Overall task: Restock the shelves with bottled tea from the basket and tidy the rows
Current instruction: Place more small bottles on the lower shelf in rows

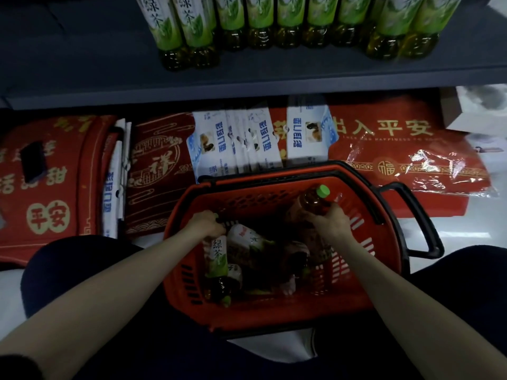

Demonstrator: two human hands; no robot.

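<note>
Right hand (pixel 330 224) wrapped around neck of green-capped bottle (pixel 315 200), held upright at basket's far right side. Left hand (pixel 204 224) closed over top of green tea bottle (pixel 218 259) lying in red basket (pixel 274 319). Basket on pale floor (pixel 466 231), between knees, with more bottles jumbled inside. Grey shelf (pixel 247 78) above, green tea row (pixel 288 23) standing near edge. Red doormats (pixel 49 187) and white packets (pixel 233 141) underneath, behind basket.
</note>
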